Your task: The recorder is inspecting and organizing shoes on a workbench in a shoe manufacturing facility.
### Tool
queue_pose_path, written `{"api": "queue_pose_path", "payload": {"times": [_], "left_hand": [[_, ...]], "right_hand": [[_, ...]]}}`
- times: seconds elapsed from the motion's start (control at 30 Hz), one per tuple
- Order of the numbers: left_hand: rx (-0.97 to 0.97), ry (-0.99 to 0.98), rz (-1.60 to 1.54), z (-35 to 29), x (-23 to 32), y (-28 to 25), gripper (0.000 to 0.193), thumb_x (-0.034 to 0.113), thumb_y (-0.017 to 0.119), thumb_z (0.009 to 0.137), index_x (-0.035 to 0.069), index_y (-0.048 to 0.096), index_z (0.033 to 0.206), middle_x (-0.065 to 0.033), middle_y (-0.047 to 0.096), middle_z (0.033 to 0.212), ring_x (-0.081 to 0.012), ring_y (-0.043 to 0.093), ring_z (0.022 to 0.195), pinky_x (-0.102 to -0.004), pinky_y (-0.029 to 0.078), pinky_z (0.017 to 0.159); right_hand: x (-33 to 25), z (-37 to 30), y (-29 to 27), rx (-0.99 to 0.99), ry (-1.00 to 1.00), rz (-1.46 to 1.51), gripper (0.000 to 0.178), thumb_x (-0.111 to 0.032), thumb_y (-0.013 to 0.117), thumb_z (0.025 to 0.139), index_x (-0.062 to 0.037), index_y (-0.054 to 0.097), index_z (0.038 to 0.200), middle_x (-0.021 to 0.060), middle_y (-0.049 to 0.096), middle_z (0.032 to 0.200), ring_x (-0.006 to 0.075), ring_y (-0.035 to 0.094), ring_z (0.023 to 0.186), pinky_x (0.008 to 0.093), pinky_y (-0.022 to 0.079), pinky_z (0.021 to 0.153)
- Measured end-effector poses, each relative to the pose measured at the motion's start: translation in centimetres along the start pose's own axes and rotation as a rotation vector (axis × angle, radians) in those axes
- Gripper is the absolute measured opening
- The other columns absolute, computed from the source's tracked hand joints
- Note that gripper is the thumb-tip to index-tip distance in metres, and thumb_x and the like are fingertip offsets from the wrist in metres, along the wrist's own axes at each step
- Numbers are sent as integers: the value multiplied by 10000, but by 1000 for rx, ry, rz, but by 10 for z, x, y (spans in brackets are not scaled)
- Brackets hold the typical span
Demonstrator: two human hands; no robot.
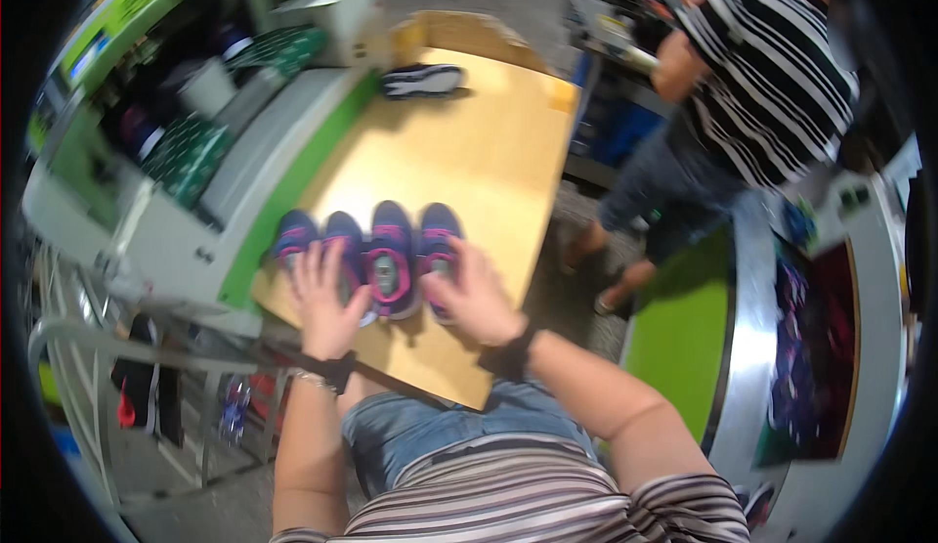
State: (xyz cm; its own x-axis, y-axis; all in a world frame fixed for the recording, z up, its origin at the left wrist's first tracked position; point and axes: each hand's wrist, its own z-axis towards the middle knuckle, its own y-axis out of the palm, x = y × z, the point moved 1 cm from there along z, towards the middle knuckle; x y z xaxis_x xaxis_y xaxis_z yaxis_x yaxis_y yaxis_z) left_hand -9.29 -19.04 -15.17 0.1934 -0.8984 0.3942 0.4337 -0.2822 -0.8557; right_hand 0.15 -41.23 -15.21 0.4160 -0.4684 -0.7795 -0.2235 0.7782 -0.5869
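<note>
Several small navy shoes with pink trim (391,250) stand side by side on a light wooden table (469,152), toes pointing away from me. My left hand (325,299) lies flat over the heels of the two left shoes (311,235). My right hand (472,294) rests against the rightmost shoe (440,235), fingers curled on its heel. One more dark shoe (422,81) lies on its side at the table's far end. Both wrists wear dark bands.
A green and grey machine (244,162) runs along the table's left side, with dotted green cloth pieces (186,157) on it. A person in a striped shirt (762,74) stands at the right. Another green and steel machine (723,347) is at the lower right.
</note>
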Motion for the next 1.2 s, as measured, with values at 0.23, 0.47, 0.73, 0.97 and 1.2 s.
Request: {"api": "queue_pose_path", "payload": {"times": [0.23,0.47,0.73,0.97,1.2], "left_hand": [[-70,-151,-9,-2,4,-19,736,317,726,801,222,444,1474,-149,301,1576,-405,213,1467,-671,151,1121],[-156,-173,-21,3,7,-18,715,349,730,809,224,466,1462,-165,307,1567,-444,223,1444,-669,167,1096],[-167,-134,-18,2,6,-15,724,429,703,839,240,432,1483,-162,278,1583,-450,192,1461,-676,156,1101],[-161,-207,-1097,15,-26,-71,706,467,428,1052,32,217,1566,-212,335,1567,-288,291,1476,-356,217,1196],[-432,-440,-1731,20,40,-114,644,379,515,981,41,350,1503,-219,564,1369,-395,631,1157,-504,562,935]], "right_hand": [[62,211,-21,-151,-259,-350,738,-352,775,798,-66,438,1388,192,466,1391,388,424,1299,478,347,1100],[97,426,0,76,7,-549,1110,-247,834,758,-119,110,1590,117,183,1648,390,178,1503,532,245,1197],[125,360,8,-32,79,-415,638,-537,738,785,52,692,1027,282,684,1079,406,665,1019,456,523,877],[45,196,-51,-427,91,411,415,-314,747,897,33,666,1109,54,699,1013,109,632,921,267,500,837],[-70,103,-69,-261,-606,145,589,-254,822,780,-46,582,1276,122,579,1198,268,553,1142,361,428,984]]}}
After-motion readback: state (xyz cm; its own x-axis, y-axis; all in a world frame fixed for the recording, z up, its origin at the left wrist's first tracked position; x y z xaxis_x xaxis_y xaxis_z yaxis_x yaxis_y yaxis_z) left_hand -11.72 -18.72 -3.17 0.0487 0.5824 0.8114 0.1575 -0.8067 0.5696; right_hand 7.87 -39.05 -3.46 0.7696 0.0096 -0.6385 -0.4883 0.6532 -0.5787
